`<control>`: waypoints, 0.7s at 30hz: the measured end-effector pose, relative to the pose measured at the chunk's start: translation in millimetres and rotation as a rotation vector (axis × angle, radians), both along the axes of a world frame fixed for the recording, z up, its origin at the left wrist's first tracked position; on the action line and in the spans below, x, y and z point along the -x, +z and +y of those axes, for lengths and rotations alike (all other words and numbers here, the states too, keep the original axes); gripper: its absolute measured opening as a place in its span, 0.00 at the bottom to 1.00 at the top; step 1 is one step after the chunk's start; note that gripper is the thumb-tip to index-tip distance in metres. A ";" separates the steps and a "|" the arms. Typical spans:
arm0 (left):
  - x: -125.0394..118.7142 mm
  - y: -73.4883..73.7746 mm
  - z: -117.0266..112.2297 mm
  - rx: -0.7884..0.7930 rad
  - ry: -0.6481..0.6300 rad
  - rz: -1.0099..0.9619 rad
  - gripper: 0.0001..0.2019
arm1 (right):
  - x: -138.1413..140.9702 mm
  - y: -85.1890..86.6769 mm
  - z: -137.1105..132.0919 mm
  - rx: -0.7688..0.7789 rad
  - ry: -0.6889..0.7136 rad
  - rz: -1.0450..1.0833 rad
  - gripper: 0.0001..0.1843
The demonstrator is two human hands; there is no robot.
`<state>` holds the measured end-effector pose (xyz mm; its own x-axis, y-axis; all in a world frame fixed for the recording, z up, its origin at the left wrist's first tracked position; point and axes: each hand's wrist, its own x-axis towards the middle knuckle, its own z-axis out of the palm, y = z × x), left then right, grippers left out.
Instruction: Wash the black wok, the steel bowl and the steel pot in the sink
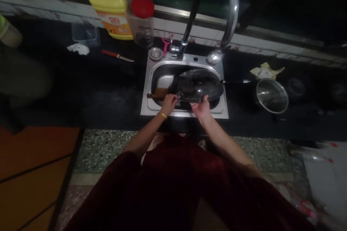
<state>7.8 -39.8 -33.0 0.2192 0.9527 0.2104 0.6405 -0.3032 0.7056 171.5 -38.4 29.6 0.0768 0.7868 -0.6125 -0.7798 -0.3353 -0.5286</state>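
Note:
A black pan point(199, 85) is held tilted over the steel sink point(144, 105), its long handle point(235, 81) pointing right. My right hand point(201, 109) grips the pan's near rim, thumb on top and fingers underneath. At the pan's left edge is my left hand point(169, 103), its fingers pinched together. Something small and shiny shows at those fingertips, too blurred to name. Beside this hand, a brown wooden piece point(161, 93) with a handle lies in the sink, partly hidden.
A curved faucet point(233, 7) arches behind the sink. Left on the dark counter are a knife point(111, 54), a yellow jug point(112, 11) and a red-lidded jar point(142, 25). A pink peeler point(165, 47) lies at the sink's back edge. To the right stands a metal pot point(271, 95).

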 end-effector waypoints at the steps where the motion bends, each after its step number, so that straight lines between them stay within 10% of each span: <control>1: -6.4 5.8 -0.5 -0.035 -0.011 -0.008 0.09 | 2.3 0.5 2.6 -0.017 0.016 -0.004 0.30; 6: -36.4 27.7 9.1 -0.181 -0.151 0.017 0.13 | 17.0 -1.1 2.4 0.035 0.100 -0.045 0.30; 12: 9.7 3.9 37.6 -0.022 0.139 0.003 0.13 | 23.3 1.3 -5.8 0.020 0.087 -0.068 0.31; 18: -32.6 31.1 27.6 -0.150 -0.180 0.034 0.13 | 26.6 5.8 4.4 0.037 0.113 -0.121 0.31; 21: -11.2 20.1 37.7 -0.067 0.044 0.027 0.15 | 21.7 8.2 9.0 0.034 0.105 -0.130 0.31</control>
